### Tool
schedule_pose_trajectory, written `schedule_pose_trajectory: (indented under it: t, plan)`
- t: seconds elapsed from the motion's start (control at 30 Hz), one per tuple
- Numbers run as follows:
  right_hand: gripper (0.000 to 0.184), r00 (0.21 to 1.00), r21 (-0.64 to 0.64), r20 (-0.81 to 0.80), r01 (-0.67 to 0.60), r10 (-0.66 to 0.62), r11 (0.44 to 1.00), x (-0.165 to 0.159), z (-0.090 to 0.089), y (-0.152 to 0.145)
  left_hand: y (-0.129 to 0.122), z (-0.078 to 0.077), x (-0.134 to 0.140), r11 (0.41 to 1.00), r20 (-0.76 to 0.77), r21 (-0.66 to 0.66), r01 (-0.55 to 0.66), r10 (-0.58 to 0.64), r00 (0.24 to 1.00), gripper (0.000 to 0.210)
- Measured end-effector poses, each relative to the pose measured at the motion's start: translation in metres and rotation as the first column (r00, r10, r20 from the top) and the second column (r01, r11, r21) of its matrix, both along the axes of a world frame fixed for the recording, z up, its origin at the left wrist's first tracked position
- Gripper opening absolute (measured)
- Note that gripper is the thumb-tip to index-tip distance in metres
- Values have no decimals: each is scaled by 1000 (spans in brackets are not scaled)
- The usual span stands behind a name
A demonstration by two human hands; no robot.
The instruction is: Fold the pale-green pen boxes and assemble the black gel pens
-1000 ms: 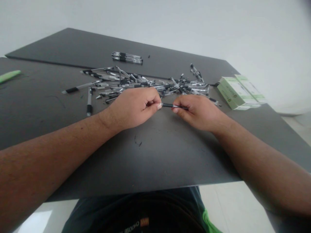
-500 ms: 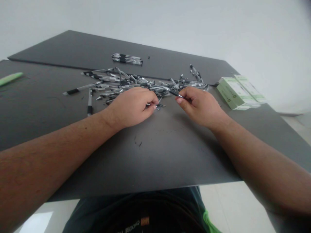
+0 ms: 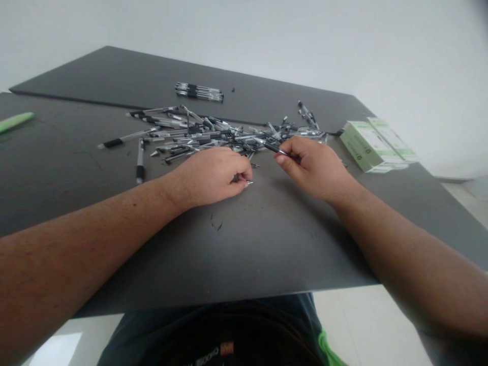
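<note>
My right hand [image 3: 310, 165] is closed, with thumb and forefinger gripping a pen [image 3: 273, 146] that has a black grip. The pen slants up and left, its far end over the heap. My left hand [image 3: 219, 175] pinches a small silvery pen part [image 3: 249, 182] just above the table, in front of the heap; its exact kind is too small to tell. Behind both hands spreads a heap of clear and black pens and pen parts [image 3: 206, 136]. One pen [image 3: 141, 161] lies apart, beside my left forearm.
Farther back on the dark table [image 3: 236, 244] lies a neat row of several pens [image 3: 199, 92]. Green and white boxes [image 3: 368, 147] stand at the right. A light green object [image 3: 16, 122] lies at the left edge.
My left hand has drawn back from the heap, toward me and slightly right, with the small silvery part at its fingertips. My right hand and its pen have stayed nearly still.
</note>
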State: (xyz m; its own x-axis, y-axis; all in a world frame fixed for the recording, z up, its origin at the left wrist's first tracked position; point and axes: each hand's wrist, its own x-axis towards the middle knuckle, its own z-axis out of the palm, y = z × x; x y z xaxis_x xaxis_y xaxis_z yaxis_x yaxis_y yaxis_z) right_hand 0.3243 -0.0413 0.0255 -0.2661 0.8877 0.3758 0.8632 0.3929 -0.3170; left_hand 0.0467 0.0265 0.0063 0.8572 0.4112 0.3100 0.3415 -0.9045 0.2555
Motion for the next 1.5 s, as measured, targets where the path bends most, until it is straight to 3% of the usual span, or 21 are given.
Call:
schedule_pose_trajectory:
  t: [0.5, 0.83, 1.5]
  plan:
    - [12, 999, -29, 16, -28, 28, 999, -3, 3, -2, -3, 1, 1, 999, -148, 52, -7, 15, 989, 19]
    - [13, 999, -25, 20, -39, 40, 999, -4, 2, -2, -3, 0, 1, 996, -92, 68, 49, -43, 995, 14]
    - [13, 998, -37, 27, -54, 55, 998, -4, 2, -1, -6, 1, -1, 985, -165, 144, 96, -72, 984, 23]
